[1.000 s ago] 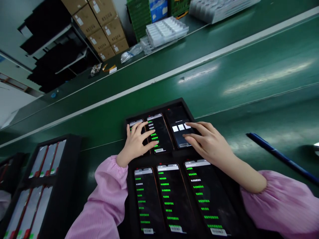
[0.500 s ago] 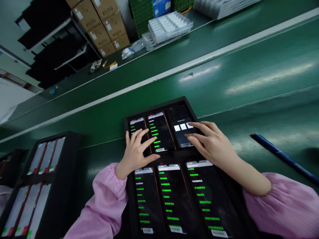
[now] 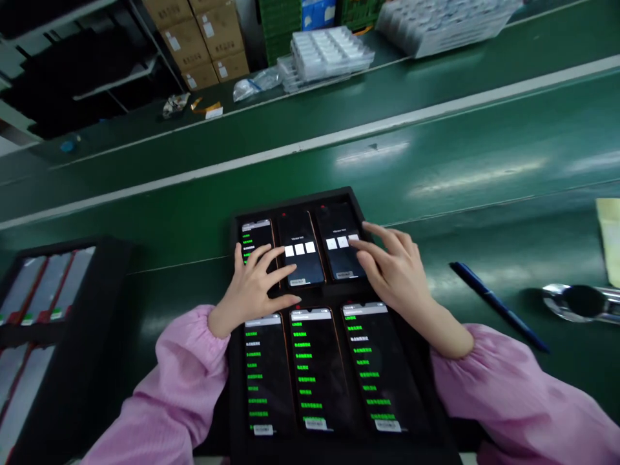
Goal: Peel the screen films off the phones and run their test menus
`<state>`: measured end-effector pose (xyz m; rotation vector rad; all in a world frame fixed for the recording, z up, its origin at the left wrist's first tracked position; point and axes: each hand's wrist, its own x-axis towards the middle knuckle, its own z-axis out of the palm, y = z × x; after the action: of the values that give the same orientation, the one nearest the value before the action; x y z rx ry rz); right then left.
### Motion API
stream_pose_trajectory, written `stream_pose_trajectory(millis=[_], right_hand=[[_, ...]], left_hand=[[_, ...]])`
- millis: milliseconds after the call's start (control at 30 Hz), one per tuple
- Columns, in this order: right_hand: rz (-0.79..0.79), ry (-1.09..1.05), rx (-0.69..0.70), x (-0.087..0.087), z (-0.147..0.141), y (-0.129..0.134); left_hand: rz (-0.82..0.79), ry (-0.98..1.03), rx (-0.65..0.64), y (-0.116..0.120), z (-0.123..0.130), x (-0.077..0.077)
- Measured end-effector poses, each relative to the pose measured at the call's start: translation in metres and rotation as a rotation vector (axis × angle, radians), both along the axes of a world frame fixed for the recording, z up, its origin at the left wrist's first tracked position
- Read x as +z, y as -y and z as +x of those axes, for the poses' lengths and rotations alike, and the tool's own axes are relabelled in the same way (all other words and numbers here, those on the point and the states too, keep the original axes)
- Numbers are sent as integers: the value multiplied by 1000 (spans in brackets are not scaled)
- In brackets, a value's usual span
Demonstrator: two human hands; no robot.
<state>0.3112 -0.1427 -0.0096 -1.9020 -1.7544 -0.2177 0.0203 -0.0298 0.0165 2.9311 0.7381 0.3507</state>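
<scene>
A black tray (image 3: pixel 431 413) holds several phones in two rows. My left hand (image 3: pixel 256 281) is spread over the upper left phone (image 3: pixel 256 232) and the upper middle phone (image 3: pixel 301 226), its fingers apart and holding nothing. The upper middle phone shows a dark screen with white squares. At the upper right phone (image 3: pixel 339 216), which shows a similar screen, my right hand (image 3: pixel 394 268) has a fingertip at the rightmost white square; its fingers are apart and hold nothing. Lists of green text fill the lower left (image 3: pixel 266 381), lower middle (image 3: pixel 320 374) and lower right phones (image 3: pixel 382 368).
Left of the tray stands another black tray (image 3: pixel 99 284) with covered phones. To the right lie a blue pen (image 3: pixel 498 307), a metal ring-shaped object (image 3: pixel 557 302) and a yellow paper (image 3: pixel 611 239). Clear plastic trays (image 3: pixel 329 55) and cardboard boxes (image 3: pixel 184 45) are at the back.
The upper middle phone's screen has switched from a green list to white squares. The view has shifted, bringing the metal object and yellow paper in at the right.
</scene>
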Motion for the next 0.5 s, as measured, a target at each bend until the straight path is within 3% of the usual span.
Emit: stream_pose_trajectory(millis=[100,167,267,367,500], right_hand=[[-48,-5,-112,10,-2,7],[12,-42,-59,20,-7,27],[83,-146,134,38,-20,84],[22,-135,293,45,-38,154],[11,-72,273,31,-60,220]], left_hand=[[4,33,-13,0,0,-1],[2,59,-28,0,-1,-3],[-19,81,-37,-2,-1,-7],[-48,102,-30,-3,-1,-10],[-72,131,-28,-3,-1,-12]])
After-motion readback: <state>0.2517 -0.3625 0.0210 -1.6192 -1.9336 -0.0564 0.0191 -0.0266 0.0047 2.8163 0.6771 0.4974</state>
